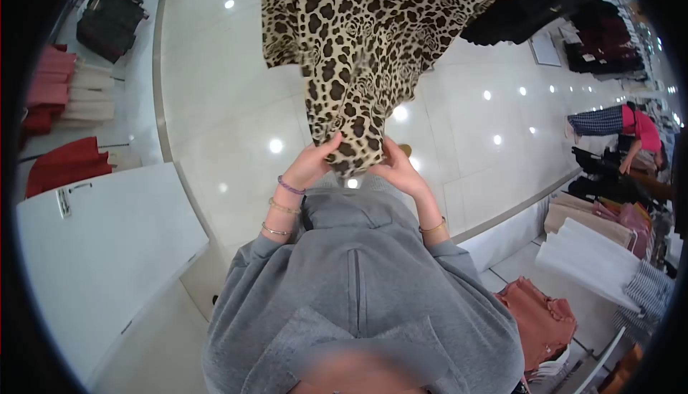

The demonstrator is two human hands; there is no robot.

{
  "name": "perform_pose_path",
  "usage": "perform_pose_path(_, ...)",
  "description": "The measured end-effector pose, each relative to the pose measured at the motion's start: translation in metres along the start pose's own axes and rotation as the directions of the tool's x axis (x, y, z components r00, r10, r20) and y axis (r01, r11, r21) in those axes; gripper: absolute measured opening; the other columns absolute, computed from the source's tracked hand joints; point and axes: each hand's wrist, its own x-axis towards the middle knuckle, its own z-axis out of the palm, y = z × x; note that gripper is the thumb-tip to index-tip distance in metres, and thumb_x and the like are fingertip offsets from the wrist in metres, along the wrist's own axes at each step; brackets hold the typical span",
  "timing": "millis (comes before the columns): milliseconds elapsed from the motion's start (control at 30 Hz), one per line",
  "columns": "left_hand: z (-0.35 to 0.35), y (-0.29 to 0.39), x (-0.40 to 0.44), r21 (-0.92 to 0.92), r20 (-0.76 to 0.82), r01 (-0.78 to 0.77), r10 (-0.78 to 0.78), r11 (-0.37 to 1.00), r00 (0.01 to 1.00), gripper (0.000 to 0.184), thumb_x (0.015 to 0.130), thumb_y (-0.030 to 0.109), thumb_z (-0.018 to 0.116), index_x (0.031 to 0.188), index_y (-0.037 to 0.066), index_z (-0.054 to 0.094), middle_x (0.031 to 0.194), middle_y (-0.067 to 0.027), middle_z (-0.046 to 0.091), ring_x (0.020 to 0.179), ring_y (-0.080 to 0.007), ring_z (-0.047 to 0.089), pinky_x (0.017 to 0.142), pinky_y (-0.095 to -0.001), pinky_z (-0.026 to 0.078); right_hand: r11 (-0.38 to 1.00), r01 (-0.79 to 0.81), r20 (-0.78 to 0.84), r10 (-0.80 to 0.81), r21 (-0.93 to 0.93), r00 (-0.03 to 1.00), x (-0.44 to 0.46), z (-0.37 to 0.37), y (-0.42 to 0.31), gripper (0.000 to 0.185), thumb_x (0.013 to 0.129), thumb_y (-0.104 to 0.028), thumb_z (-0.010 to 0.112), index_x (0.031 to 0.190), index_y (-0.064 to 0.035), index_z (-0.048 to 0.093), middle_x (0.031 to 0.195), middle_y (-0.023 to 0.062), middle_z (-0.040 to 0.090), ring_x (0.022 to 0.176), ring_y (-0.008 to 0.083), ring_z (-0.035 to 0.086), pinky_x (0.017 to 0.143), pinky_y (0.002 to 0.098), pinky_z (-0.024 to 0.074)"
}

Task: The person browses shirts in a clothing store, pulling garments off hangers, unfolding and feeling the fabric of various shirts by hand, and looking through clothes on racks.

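Observation:
A leopard-print garment (373,43) in beige, black and brown spreads across the top of the view and narrows down toward me. My left hand (314,162) grips the left side of its narrow lower end, thumb on top of the fabric. On the other side of that end, my right hand (398,168) is closed on the cloth, thumb on top as well. Most fingers of both hands are under the fabric and hidden. The garment's far end runs out of the frame, so its kind cannot be made out.
To the left stands a white door-like panel with a metal handle (64,204), below hanging red and pink clothes (68,164). Folded and hanging garments (595,258) line the right side. Farther right, a person in a pink top (641,132) handles clothes. Glossy tiles (236,107) cover the floor.

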Motion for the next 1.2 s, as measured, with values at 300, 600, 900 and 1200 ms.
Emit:
perform_pose_path(300,-0.010,-0.001,-0.027,0.169,-0.222,-0.231,0.265,0.958,0.938,0.039,0.092,0.018,0.051,0.125,-0.002,0.043,0.118,-0.0040,0.053,0.108,-0.0124,0.049,0.091,-0.0257,0.040,0.850,0.132,-0.158,-0.243,-0.511,0.957,0.059,0.020,0.013,0.078,0.074,0.000,0.057,0.141,-0.0112,0.019,0.130,0.0131,0.040,0.111,0.0266,0.047,0.086,0.0329,0.0428)
perform_pose_path(600,0.004,0.045,-0.068,0.068,-0.337,-0.424,0.421,0.903,0.842,0.040,0.089,0.016,0.053,0.124,-0.001,0.045,0.117,-0.0072,0.055,0.103,-0.0142,0.053,0.085,-0.0271,0.044,0.994,0.094,-0.212,-0.104,-0.056,0.972,0.069,-0.006,0.032,0.015,0.090,-0.008,0.046,0.095,0.0012,0.057,0.095,0.0062,0.060,0.086,0.0166,0.059,0.078,0.0290,0.0469)
perform_pose_path(900,-0.051,0.046,-0.022,0.640,-0.402,-0.402,0.731,0.655,0.552,0.021,0.087,0.013,0.059,0.100,-0.003,0.053,0.090,-0.0045,0.061,0.079,-0.0080,0.054,0.070,-0.0214,0.045,0.685,0.033,0.073,-0.126,0.728,0.989,0.048,-0.004,-0.056,0.020,0.094,-0.021,0.046,0.090,-0.0035,0.054,0.069,0.0034,0.056,0.059,0.0098,0.054,0.055,0.0233,0.0453)
perform_pose_path(1200,-0.001,0.028,0.016,-0.117,-0.088,0.039,-0.049,0.992,0.995,0.051,0.095,0.036,0.041,0.132,0.002,0.034,0.118,-0.0077,0.054,0.098,-0.0170,0.057,0.082,-0.0289,0.048,0.927,-0.085,0.566,-0.149,0.365,0.811,0.005,0.078,-0.127,0.019,0.090,-0.019,0.053,0.083,-0.0018,0.059,0.064,0.0030,0.057,0.060,0.0128,0.057,0.054,0.0258,0.0446)
